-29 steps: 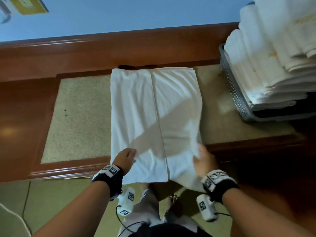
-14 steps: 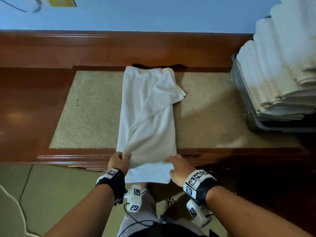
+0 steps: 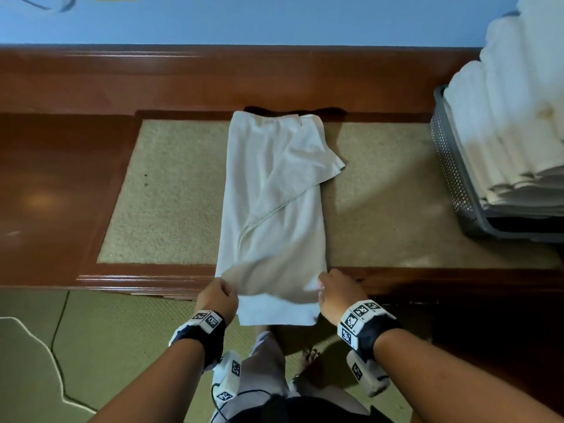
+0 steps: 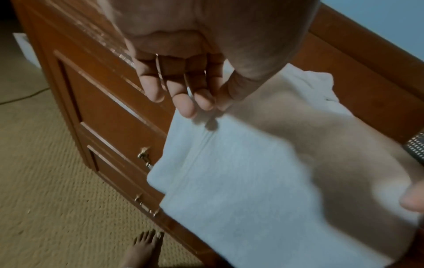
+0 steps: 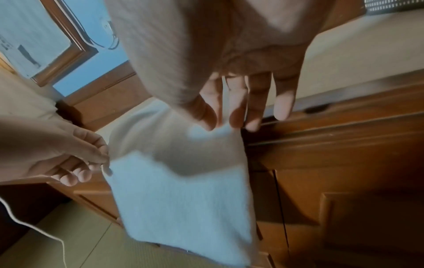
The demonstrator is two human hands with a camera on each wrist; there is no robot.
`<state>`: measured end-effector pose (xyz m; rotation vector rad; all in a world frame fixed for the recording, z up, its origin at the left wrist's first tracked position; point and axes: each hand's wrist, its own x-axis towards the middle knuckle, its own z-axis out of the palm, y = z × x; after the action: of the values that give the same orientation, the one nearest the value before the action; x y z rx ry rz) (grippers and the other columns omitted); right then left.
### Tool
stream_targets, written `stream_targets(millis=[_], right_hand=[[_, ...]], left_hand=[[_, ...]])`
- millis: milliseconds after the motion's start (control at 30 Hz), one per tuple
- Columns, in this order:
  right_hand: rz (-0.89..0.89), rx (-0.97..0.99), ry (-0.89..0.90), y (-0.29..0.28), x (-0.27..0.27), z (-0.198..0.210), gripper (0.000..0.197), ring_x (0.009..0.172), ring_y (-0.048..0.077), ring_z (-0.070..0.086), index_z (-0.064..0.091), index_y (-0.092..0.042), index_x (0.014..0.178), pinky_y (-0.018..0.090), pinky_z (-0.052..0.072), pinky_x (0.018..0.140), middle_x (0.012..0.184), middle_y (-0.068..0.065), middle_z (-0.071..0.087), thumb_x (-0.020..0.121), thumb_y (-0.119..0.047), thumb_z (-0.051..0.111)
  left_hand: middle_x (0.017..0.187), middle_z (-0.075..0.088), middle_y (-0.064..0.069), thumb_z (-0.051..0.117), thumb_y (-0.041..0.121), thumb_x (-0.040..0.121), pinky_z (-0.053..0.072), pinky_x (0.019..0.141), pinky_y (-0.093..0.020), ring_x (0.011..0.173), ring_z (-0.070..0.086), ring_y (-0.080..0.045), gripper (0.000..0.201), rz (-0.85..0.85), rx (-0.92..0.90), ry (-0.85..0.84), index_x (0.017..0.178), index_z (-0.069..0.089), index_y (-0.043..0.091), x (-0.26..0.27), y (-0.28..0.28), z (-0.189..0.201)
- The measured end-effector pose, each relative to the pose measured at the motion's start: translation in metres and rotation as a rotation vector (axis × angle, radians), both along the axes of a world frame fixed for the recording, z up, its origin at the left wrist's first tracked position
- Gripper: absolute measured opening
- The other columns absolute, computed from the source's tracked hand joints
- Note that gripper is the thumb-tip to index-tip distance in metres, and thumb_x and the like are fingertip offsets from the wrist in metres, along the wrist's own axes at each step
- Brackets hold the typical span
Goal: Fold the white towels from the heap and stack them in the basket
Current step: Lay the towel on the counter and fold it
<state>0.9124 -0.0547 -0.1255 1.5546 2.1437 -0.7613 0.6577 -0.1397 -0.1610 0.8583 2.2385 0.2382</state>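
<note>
Head view: white towel (image 3: 271, 203) lying lengthwise on beige mat (image 3: 171, 193) of wooden dresser (image 3: 76, 148), near end hanging over front edge, top layer skewed with corner poking right. Left hand (image 3: 217, 296) and right hand (image 3: 334, 293) pinching near corners between thumb and fingers. Gray basket (image 3: 454, 178) far right, stacked with folded towels (image 3: 512, 117).

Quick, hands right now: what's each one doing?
Left hand: pinches the towel at its near left edge.
Right hand: pinches the towel's near right edge.
</note>
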Motion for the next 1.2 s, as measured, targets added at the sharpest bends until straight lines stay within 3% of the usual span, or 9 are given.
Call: stream_targets(millis=[100, 200, 300, 433, 533, 700, 833, 1000, 1200], right_hand=[[-0.018, 0.129, 0.086, 0.016, -0.010, -0.002, 0.029, 0.116, 0.024, 0.051, 0.051, -0.025, 0.120, 0.039, 0.049, 0.090, 0.126, 0.001, 0.044, 0.092, -0.025, 0.054], [0.045, 0.134, 0.059, 0.038, -0.021, -0.005, 0.054, 0.141, 0.027, 0.027, 0.037, -0.026, 0.143, 0.041, 0.038, 0.109, 0.155, 0.002, 0.022, 0.092, -0.027, 0.054], [0.100, 0.065, 0.014, 0.066, -0.034, -0.010, 0.064, 0.153, 0.027, -0.002, 0.018, -0.030, 0.156, 0.047, 0.020, 0.121, 0.166, -0.003, -0.005, 0.098, -0.034, 0.047], [0.070, 0.045, 0.017, 0.096, -0.048, -0.017, 0.058, 0.153, 0.025, -0.008, 0.026, -0.029, 0.151, 0.050, 0.014, 0.122, 0.166, -0.005, -0.007, 0.099, -0.038, 0.049], [-0.005, 0.030, 0.009, 0.116, -0.055, -0.023, 0.070, 0.153, 0.025, -0.010, 0.009, -0.026, 0.157, 0.052, 0.014, 0.122, 0.165, -0.008, -0.014, 0.100, -0.041, 0.047], [-0.026, 0.058, -0.041, 0.151, -0.074, -0.028, 0.070, 0.153, 0.028, -0.011, -0.006, -0.035, 0.157, 0.056, 0.013, 0.120, 0.165, -0.004, -0.016, 0.101, -0.038, 0.035], [-0.103, 0.025, -0.086, 0.188, -0.089, -0.031, 0.071, 0.151, 0.027, -0.018, -0.008, -0.036, 0.157, 0.058, 0.009, 0.120, 0.165, -0.002, -0.021, 0.100, -0.049, 0.033], [-0.071, 0.025, -0.081, 0.259, -0.108, -0.031, 0.086, 0.148, 0.028, -0.027, -0.014, -0.036, 0.156, 0.058, 0.003, 0.121, 0.159, -0.004, -0.035, 0.093, -0.065, 0.037], [-0.086, -0.015, -0.090, 0.375, -0.138, -0.026, 0.115, 0.150, 0.028, -0.023, -0.018, -0.047, 0.151, 0.066, 0.008, 0.117, 0.157, -0.010, -0.038, 0.069, -0.088, 0.051]], left_hand=[[0.076, 0.062, -0.003, 0.055, 0.021, 0.090, 0.044, 0.060, -0.030, 0.067, 0.058, -0.020, 0.008, -0.044, 0.073, 0.059, 0.083, 0.054, 0.017, -0.016, 0.025, 0.013], [0.089, 0.062, 0.004, 0.061, 0.026, 0.090, 0.050, 0.071, -0.032, 0.076, 0.060, -0.018, 0.008, -0.216, 0.166, 0.058, 0.094, 0.055, 0.023, -0.031, 0.057, 0.023], [0.112, 0.058, 0.007, 0.058, 0.035, 0.091, 0.048, 0.091, -0.039, 0.101, 0.059, -0.020, 0.022, -0.740, 0.233, 0.117, 0.113, 0.058, 0.029, -0.032, 0.089, 0.026], [0.157, 0.028, 0.015, 0.052, 0.038, 0.093, 0.026, 0.109, -0.046, 0.138, 0.029, -0.025, 0.055, -1.342, 0.057, 0.219, 0.147, 0.036, 0.034, -0.016, 0.128, 0.031], [0.159, 0.018, 0.014, 0.051, 0.039, 0.096, 0.015, 0.113, -0.053, 0.140, 0.022, -0.030, 0.068, -1.294, 0.034, 0.383, 0.155, 0.018, 0.028, -0.021, 0.167, 0.031], [0.165, 0.001, 0.004, 0.039, 0.044, 0.100, 0.005, 0.117, -0.058, 0.147, 0.011, -0.034, 0.076, -0.910, -0.057, 0.454, 0.157, -0.006, 0.024, -0.048, 0.241, 0.029], [0.164, -0.017, 0.006, 0.037, 0.058, 0.097, 0.013, 0.117, -0.057, 0.147, 0.011, -0.037, 0.082, -0.734, -0.159, 0.425, 0.155, -0.017, 0.034, -0.089, 0.296, 0.018], [0.162, 0.010, -0.009, 0.054, 0.053, 0.093, 0.043, 0.105, -0.050, 0.136, 0.039, -0.038, 0.083, -0.741, -0.079, 0.174, 0.155, 0.003, 0.037, -0.124, 0.351, 0.008], [0.134, 0.039, -0.017, 0.051, 0.063, 0.090, 0.050, 0.092, -0.049, 0.115, 0.051, -0.038, 0.084, -0.624, -0.023, 0.166, 0.152, -0.003, 0.047, -0.139, 0.418, -0.010]])
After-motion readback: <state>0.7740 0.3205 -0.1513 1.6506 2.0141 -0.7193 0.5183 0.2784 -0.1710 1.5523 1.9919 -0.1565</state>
